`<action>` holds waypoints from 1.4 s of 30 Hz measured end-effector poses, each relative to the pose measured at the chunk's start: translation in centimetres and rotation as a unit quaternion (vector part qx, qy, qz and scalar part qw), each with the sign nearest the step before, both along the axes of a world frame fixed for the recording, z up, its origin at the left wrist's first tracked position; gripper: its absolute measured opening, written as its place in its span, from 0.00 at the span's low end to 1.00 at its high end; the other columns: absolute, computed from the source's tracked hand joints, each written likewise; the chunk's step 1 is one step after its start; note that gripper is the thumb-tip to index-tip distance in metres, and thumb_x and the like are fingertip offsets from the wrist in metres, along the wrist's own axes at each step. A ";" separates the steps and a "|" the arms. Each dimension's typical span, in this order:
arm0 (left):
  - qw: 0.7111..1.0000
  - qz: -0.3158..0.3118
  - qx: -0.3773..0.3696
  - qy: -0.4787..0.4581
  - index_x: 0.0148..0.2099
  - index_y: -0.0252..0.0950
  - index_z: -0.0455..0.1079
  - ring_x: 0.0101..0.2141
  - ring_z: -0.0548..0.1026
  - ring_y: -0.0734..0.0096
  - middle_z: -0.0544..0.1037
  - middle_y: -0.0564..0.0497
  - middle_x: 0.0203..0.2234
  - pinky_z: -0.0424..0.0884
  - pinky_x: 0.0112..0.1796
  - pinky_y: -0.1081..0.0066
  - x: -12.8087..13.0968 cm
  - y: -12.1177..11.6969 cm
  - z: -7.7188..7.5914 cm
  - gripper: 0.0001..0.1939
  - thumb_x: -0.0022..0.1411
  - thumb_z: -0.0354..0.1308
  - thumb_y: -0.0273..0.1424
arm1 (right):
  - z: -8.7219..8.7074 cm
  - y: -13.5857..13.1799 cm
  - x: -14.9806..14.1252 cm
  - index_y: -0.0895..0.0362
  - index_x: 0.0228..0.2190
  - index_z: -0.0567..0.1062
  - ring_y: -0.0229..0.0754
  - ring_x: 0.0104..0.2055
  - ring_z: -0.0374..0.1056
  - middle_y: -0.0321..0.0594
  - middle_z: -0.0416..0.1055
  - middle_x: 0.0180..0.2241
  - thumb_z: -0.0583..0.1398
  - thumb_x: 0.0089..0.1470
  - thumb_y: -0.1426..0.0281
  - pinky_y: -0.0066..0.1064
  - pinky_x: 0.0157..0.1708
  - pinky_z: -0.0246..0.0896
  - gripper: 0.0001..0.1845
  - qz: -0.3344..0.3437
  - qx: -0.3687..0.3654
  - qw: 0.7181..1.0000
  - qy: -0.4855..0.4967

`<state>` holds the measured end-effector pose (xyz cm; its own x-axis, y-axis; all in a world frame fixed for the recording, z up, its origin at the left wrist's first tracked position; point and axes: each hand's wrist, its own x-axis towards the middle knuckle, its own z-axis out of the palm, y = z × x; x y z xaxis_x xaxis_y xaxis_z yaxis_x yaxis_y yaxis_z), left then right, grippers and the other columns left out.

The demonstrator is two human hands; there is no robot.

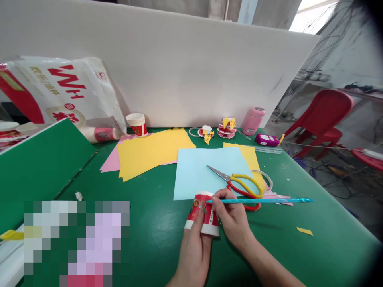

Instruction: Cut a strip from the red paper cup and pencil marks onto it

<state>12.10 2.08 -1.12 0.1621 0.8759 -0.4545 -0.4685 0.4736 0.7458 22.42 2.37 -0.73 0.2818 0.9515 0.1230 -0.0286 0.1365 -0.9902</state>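
Note:
A red paper cup with white bands (206, 228) is upside down or tilted in my left hand (196, 243), whose thumb presses on its printed side. In my right hand (231, 217) I grip a long light-blue pencil (269, 201), held nearly level, its left end at the cup's wall. Whether the tip touches the cup I cannot tell. Just beyond my hands, scissors with one yellow and one red handle (236, 183) lie on a light-blue paper sheet (191, 171).
Yellow sheets (155, 151) and a pink sheet (109, 161) lie at the back left. Along the white board stand a paper cup (137, 124), ruffled paper crafts (227, 129) and a pink bottle (253, 120). A tape roll (271, 181) is at right, a yellow scrap (305, 231) nearer.

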 end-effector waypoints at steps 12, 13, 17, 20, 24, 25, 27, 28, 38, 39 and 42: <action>0.986 0.023 -0.112 -0.124 0.46 0.37 0.68 0.48 0.68 0.63 0.75 0.47 0.43 0.68 0.44 0.70 0.8 -0.1 0.5 0.16 0.53 0.58 0.30 | 0.2 -0.2 0.0 0.57 0.26 0.63 0.33 0.19 0.54 0.31 0.60 0.19 0.53 0.55 0.66 0.24 0.18 0.50 0.09 -0.009 -0.022 0.993 -0.119; 0.985 0.020 -0.107 -0.131 0.46 0.37 0.68 0.48 0.68 0.63 0.75 0.47 0.43 0.67 0.44 0.70 0.8 0.0 0.5 0.16 0.53 0.58 0.30 | 0.2 -0.2 -0.1 0.57 0.26 0.63 0.33 0.19 0.54 0.31 0.60 0.19 0.53 0.55 0.66 0.24 0.18 0.50 0.08 -0.007 -0.019 0.993 -0.120; 0.986 0.016 -0.099 -0.135 0.46 0.38 0.68 0.48 0.68 0.62 0.75 0.47 0.43 0.67 0.45 0.70 0.9 0.1 0.4 0.16 0.53 0.58 0.30 | 0.1 -0.1 -0.1 0.57 0.26 0.63 0.34 0.20 0.54 0.31 0.60 0.19 0.52 0.55 0.66 0.24 0.19 0.50 0.09 -0.009 -0.019 0.991 -0.131; 0.985 0.024 -0.106 -0.137 0.45 0.37 0.68 0.47 0.69 0.61 0.75 0.46 0.43 0.68 0.44 0.69 0.9 0.2 0.5 0.16 0.53 0.58 0.30 | 0.1 0.0 -0.1 0.57 0.26 0.63 0.34 0.19 0.54 0.31 0.59 0.18 0.52 0.55 0.66 0.25 0.18 0.50 0.09 -0.012 -0.019 0.990 -0.140; 0.982 0.030 -0.112 -0.151 0.46 0.36 0.68 0.46 0.70 0.62 0.75 0.46 0.42 0.67 0.45 0.69 0.9 0.2 0.6 0.16 0.52 0.59 0.29 | 0.1 0.0 -0.1 0.57 0.26 0.64 0.33 0.18 0.54 0.31 0.59 0.18 0.52 0.55 0.66 0.25 0.18 0.50 0.09 -0.013 -0.019 0.990 -0.141; 0.982 0.029 -0.110 -0.150 0.46 0.36 0.68 0.46 0.70 0.62 0.75 0.46 0.42 0.67 0.45 0.69 0.9 0.2 0.6 0.17 0.52 0.59 0.29 | 0.1 0.0 -0.2 0.57 0.26 0.64 0.33 0.18 0.54 0.31 0.60 0.18 0.52 0.55 0.66 0.25 0.18 0.50 0.09 -0.011 -0.019 0.990 -0.137; 0.983 0.028 -0.105 -0.145 0.46 0.36 0.68 0.46 0.70 0.62 0.75 0.46 0.42 0.68 0.44 0.69 0.9 0.1 0.5 0.16 0.53 0.58 0.29 | 0.1 0.0 -0.2 0.57 0.26 0.64 0.33 0.18 0.54 0.31 0.60 0.17 0.52 0.55 0.66 0.25 0.18 0.50 0.09 -0.006 -0.021 0.992 -0.128; 0.984 0.027 -0.104 -0.144 0.46 0.37 0.68 0.46 0.70 0.62 0.75 0.46 0.43 0.68 0.44 0.69 0.9 0.1 0.5 0.16 0.53 0.58 0.29 | 0.2 0.0 -0.2 0.56 0.27 0.64 0.34 0.18 0.54 0.31 0.60 0.17 0.52 0.55 0.66 0.25 0.18 0.50 0.09 -0.003 -0.022 0.992 -0.125; 0.982 0.023 -0.093 -0.164 0.46 0.37 0.68 0.48 0.68 0.62 0.74 0.46 0.44 0.67 0.46 0.68 0.8 0.0 0.3 0.15 0.54 0.57 0.30 | 0.4 0.0 -0.3 0.56 0.26 0.63 0.34 0.18 0.55 0.31 0.61 0.17 0.52 0.55 0.66 0.25 0.17 0.51 0.09 -0.001 -0.012 0.985 -0.169; 0.982 0.021 -0.092 -0.166 0.46 0.36 0.68 0.48 0.68 0.62 0.74 0.46 0.44 0.67 0.46 0.68 0.8 0.0 0.3 0.15 0.54 0.57 0.30 | 0.4 0.0 -0.3 0.56 0.26 0.63 0.34 0.18 0.55 0.31 0.60 0.17 0.52 0.55 0.66 0.25 0.17 0.50 0.09 -0.003 -0.013 0.984 -0.176; 0.981 0.021 -0.095 -0.171 0.47 0.35 0.67 0.47 0.69 0.61 0.75 0.45 0.43 0.67 0.46 0.67 0.8 0.0 0.5 0.16 0.54 0.57 0.29 | 0.3 0.0 -0.3 0.56 0.26 0.63 0.34 0.17 0.53 0.30 0.58 0.16 0.52 0.55 0.66 0.25 0.16 0.49 0.09 -0.007 -0.016 0.982 -0.187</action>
<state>12.91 2.11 -0.65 0.2995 0.7897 -0.5354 -0.6972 0.5642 0.4423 22.07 2.35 -0.47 0.2356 0.9529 0.1911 0.3398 0.1035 -0.9348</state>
